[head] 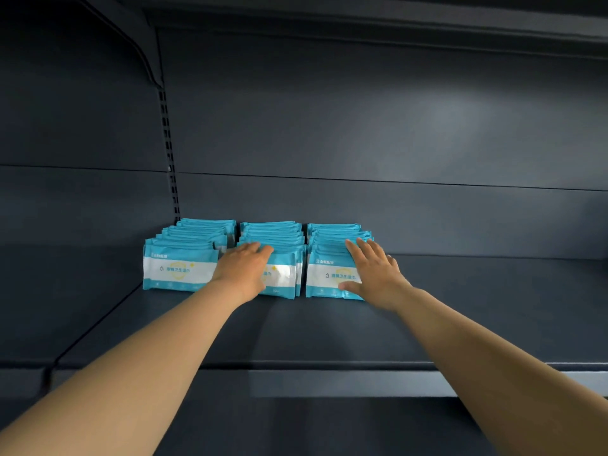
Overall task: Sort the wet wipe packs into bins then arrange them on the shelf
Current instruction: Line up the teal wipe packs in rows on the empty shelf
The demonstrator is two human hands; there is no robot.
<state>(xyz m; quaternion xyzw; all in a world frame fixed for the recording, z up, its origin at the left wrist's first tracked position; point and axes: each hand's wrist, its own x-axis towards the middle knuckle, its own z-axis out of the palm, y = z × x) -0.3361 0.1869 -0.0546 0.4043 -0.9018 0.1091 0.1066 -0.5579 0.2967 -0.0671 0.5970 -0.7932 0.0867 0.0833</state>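
Under both hands, wipe packs

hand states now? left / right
Left hand: open, fingers resting flat on the middle row of packs.
Right hand: open, fingers flat on the right row of packs.

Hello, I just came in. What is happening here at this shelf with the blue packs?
A person is arranging wet wipe packs on a dark metal shelf. Three rows of packs stand upright side by side: the left row, the middle row and the right row. The left hand rests flat over the middle row, and the right hand lies on the right row, thumb against its front pack. No bins are in view.
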